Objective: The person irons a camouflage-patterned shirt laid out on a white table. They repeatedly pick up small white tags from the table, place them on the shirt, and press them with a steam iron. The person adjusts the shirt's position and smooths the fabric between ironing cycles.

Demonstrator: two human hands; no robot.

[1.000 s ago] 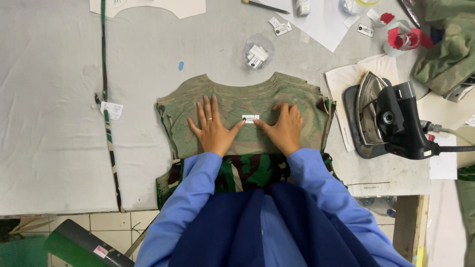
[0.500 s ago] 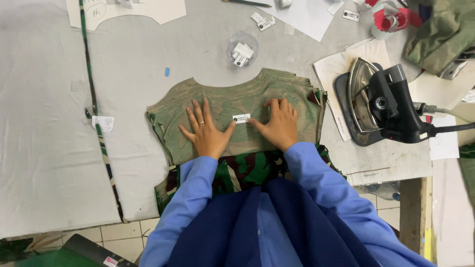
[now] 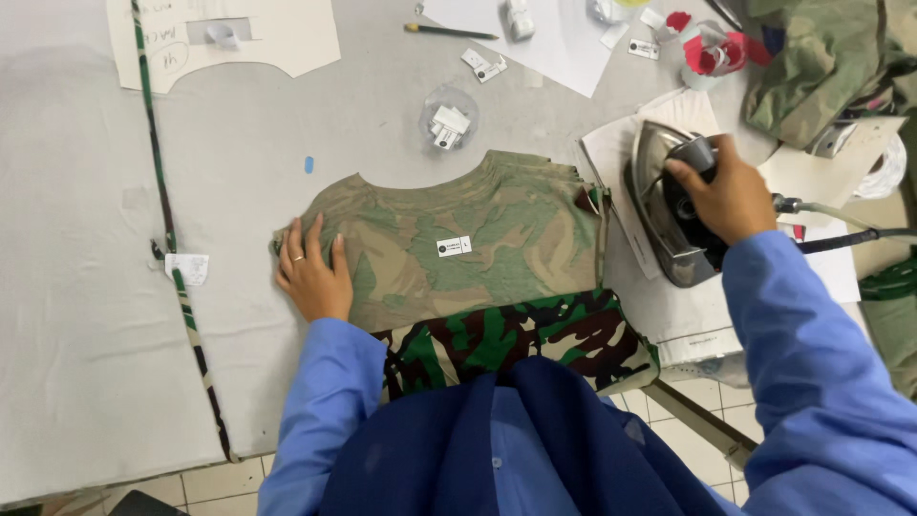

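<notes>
Nearest me, my left hand [image 3: 312,275] lies flat, fingers spread, on the left edge of the camouflage cloth [image 3: 458,248] spread over the tabletop [image 3: 86,315]. Farther right, my right hand [image 3: 726,196] has its grip clamped around the iron [image 3: 669,205] handle, the iron resting on paper.

your left hand [image 3: 311,275] lies flat on the left edge of the faded camouflage fabric piece [image 3: 458,244] spread on the grey bench [image 3: 76,334]. your right hand [image 3: 726,196] closes its grip on the handle of the iron [image 3: 669,205], which rests on white paper just right of the fabric. a small white label [image 3: 454,247] sits mid-fabric.
</notes>
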